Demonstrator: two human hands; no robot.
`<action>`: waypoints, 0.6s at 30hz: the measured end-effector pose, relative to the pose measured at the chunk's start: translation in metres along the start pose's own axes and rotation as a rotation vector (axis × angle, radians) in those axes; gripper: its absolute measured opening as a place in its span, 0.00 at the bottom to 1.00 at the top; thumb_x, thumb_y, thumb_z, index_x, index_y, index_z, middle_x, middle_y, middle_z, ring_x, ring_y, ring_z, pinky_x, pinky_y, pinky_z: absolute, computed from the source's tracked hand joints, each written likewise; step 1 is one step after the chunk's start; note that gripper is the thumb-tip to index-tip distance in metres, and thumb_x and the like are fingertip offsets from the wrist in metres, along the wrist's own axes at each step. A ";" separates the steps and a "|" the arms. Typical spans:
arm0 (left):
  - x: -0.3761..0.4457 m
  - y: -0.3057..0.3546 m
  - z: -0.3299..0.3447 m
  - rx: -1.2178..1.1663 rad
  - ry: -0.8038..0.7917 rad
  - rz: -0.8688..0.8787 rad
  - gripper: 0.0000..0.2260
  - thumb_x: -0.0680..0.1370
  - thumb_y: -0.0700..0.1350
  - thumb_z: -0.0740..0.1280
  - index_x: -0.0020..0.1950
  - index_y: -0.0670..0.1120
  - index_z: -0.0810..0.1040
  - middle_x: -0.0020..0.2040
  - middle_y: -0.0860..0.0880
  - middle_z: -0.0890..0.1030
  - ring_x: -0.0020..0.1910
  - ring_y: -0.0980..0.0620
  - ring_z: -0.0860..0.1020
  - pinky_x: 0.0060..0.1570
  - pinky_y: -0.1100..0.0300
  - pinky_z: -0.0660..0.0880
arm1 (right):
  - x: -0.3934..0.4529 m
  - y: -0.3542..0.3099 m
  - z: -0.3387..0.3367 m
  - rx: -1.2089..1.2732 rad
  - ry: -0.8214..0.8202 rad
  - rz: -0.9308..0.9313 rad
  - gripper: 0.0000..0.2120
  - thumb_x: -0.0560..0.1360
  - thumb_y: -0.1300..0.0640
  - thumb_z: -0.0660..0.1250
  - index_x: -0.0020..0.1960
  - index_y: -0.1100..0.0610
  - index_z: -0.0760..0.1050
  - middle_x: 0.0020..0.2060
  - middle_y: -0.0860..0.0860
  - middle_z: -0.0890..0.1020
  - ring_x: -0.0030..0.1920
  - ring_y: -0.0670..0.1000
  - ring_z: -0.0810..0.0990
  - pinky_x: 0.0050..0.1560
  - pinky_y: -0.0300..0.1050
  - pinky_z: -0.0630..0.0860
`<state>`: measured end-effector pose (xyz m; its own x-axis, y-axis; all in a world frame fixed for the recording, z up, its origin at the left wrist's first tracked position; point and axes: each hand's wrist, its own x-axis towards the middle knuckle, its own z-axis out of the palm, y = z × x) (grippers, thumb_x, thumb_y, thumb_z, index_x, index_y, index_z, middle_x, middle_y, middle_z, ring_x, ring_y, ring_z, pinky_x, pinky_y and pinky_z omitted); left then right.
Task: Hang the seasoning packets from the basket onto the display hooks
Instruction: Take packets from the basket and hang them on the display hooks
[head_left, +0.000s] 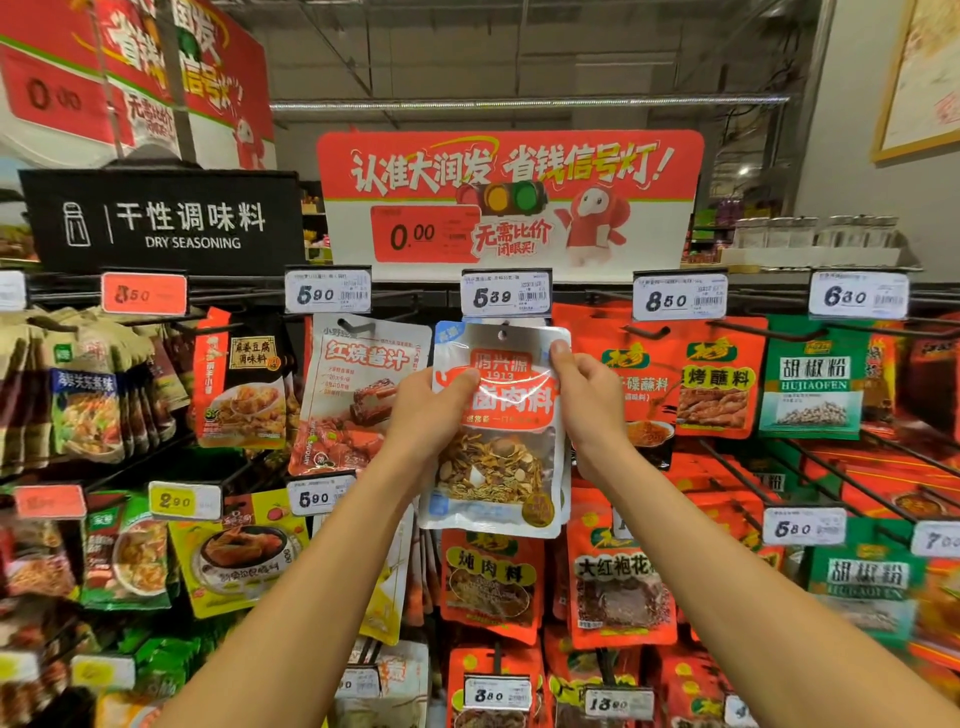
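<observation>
Both hands hold up a clear-and-red seasoning packet (498, 447) showing dried spices, right under the 5.89 price tag (506, 294). My left hand (431, 410) grips its left edge with the thumb across the front. My right hand (587, 395) pinches the upper right edge. The packet's hang hole (503, 333) sits at the hook's level just below the tag; whether the hook passes through it cannot be told. At least one similar packet lies directly behind it. The basket is out of view.
Neighbouring hooks carry a white braising-sauce packet (363, 395) on the left and red-orange dipping packets (717, 384) on the right. Bare hook rods (810, 473) jut out at the right. A red promotional sign (511, 202) stands above the rail.
</observation>
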<state>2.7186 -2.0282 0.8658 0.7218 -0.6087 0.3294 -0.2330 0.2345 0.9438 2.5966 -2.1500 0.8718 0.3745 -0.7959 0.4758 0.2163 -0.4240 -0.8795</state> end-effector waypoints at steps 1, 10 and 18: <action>0.000 0.002 0.001 -0.009 0.005 0.003 0.08 0.80 0.50 0.70 0.53 0.47 0.80 0.42 0.51 0.88 0.42 0.52 0.87 0.45 0.55 0.82 | 0.001 -0.001 0.000 0.005 0.001 -0.007 0.29 0.81 0.40 0.62 0.45 0.69 0.74 0.38 0.58 0.77 0.40 0.56 0.77 0.43 0.52 0.71; -0.007 0.004 0.001 -0.012 0.034 0.045 0.08 0.80 0.51 0.70 0.54 0.47 0.81 0.45 0.51 0.88 0.44 0.54 0.86 0.43 0.59 0.80 | 0.003 -0.003 0.001 -0.065 -0.016 0.021 0.24 0.81 0.42 0.63 0.38 0.61 0.72 0.34 0.61 0.77 0.35 0.57 0.76 0.39 0.54 0.70; -0.030 -0.026 -0.028 0.212 -0.046 0.104 0.11 0.78 0.47 0.70 0.57 0.60 0.75 0.50 0.57 0.84 0.48 0.59 0.82 0.44 0.63 0.76 | -0.040 0.032 -0.019 -0.056 -0.276 0.067 0.06 0.77 0.54 0.69 0.54 0.50 0.79 0.44 0.43 0.86 0.41 0.43 0.85 0.40 0.39 0.80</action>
<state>2.7212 -1.9952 0.8303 0.6574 -0.6246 0.4216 -0.4397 0.1364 0.8877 2.5715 -2.1403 0.8243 0.6191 -0.6787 0.3951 0.1355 -0.4033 -0.9050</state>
